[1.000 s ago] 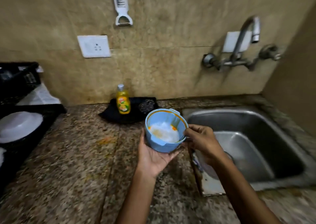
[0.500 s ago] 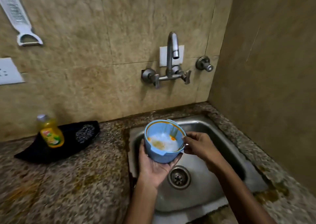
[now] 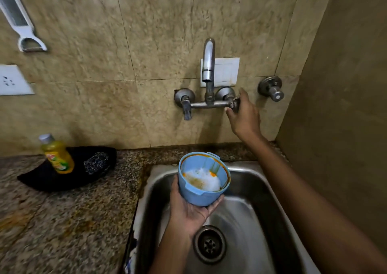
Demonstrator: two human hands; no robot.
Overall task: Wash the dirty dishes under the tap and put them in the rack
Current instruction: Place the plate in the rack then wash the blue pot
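Note:
A blue plastic bowl (image 3: 200, 193) with white foam and orange-yellow food residue inside rests in my left hand (image 3: 188, 210), held from below over the left part of the steel sink (image 3: 257, 190). My right hand (image 3: 244, 115) is raised to the wall tap (image 3: 208, 68), with thumb and fingers around the tap's right handle (image 3: 234, 105). No water runs from the spout. The rack is out of view.
A yellow dish-soap bottle (image 3: 56, 155) and a steel scrubber (image 3: 96, 165) lie on a black tray (image 3: 52, 178) on the granite counter left of the sink. The drain (image 3: 210, 244) is below the bowl. A second valve (image 3: 272, 89) sticks out of the wall near the right corner.
My right hand left the bowl's rim and rose to the tap's right handle. The view turned right and closed in on the sink; the bowl stays in my left hand.

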